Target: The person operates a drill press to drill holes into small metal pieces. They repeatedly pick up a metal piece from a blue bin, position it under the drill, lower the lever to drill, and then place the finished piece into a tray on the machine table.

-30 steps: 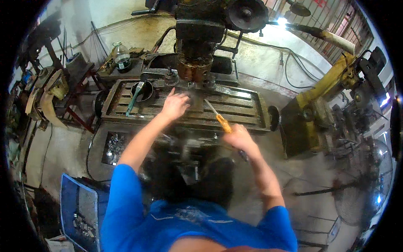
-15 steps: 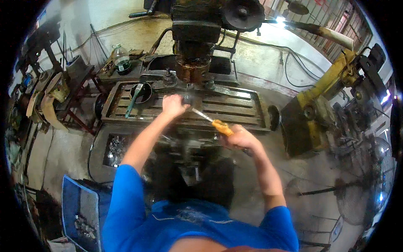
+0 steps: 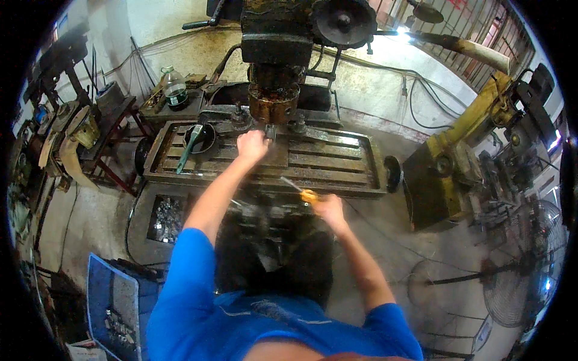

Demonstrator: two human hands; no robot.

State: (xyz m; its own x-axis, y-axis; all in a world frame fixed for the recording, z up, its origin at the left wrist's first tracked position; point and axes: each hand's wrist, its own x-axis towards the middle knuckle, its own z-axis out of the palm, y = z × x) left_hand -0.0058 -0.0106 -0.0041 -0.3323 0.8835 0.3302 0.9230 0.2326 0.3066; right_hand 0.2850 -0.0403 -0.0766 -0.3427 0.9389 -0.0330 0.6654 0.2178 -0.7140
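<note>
My left hand (image 3: pixel 253 146) is closed at a small grey metal part (image 3: pixel 271 131), just under the spindle head (image 3: pixel 274 105) of a milling machine. The fingertips and the part's lower side are hard to make out. Over the front edge of the slotted machine table (image 3: pixel 337 172), my right hand (image 3: pixel 330 210) grips a yellow tool (image 3: pixel 309 196) with a thin metal tube, shaped like an air blow gun. Its tip points up and left, apart from the metal part. A green-handled brush (image 3: pixel 190 148) leans across a round dark pan (image 3: pixel 208 138) on the table's left side.
A tray of small metal pieces (image 3: pixel 167 221) lies below the table at left. Near my left elbow stands a blue crate (image 3: pixel 112 286) with metal parts in it. A clear bottle (image 3: pixel 174 89) stands at the back. Right are a yellow machine (image 3: pixel 442 159) and a fan (image 3: pixel 522 265).
My right hand has drawn the yellow tool down and toward me, so its tip is farther from the metal part. The left hand stays near the spindle, with only a slight shift.
</note>
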